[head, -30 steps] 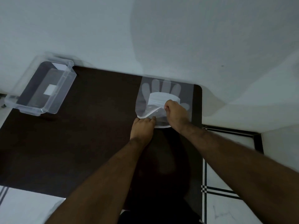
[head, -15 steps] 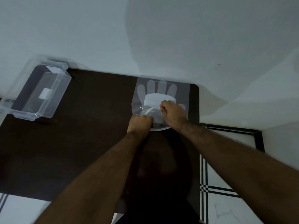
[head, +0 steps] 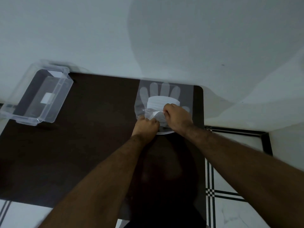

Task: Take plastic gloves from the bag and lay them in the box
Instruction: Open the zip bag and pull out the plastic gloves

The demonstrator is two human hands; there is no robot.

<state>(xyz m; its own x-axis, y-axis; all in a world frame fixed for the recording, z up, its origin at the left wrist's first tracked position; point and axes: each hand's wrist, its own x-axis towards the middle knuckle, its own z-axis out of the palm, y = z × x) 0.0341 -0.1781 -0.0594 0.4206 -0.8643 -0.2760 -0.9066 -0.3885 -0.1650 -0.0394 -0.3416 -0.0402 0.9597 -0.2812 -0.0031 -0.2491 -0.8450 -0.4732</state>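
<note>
A flat clear bag (head: 164, 92) of plastic gloves lies at the far right of the dark table (head: 92, 132), with a white hand shape and a white label showing through it. My left hand (head: 146, 126) is closed on the bag's near edge. My right hand (head: 176, 119) pinches crumpled thin plastic (head: 153, 115) at the bag's mouth; whether it is a glove or the bag's own film I cannot tell. The clear plastic box (head: 37, 96) stands at the far left corner of the table, with only a white sticker visible on its floor.
A pale wall runs along the table's far edge. To the right of the table, white floor tiles with dark stripes (head: 213, 193) show, and a dark door frame or threshold (head: 238, 134).
Both hands have closed tighter on the plastic at the bag's mouth and bunched it up between them. The bag and the box have stayed in place.
</note>
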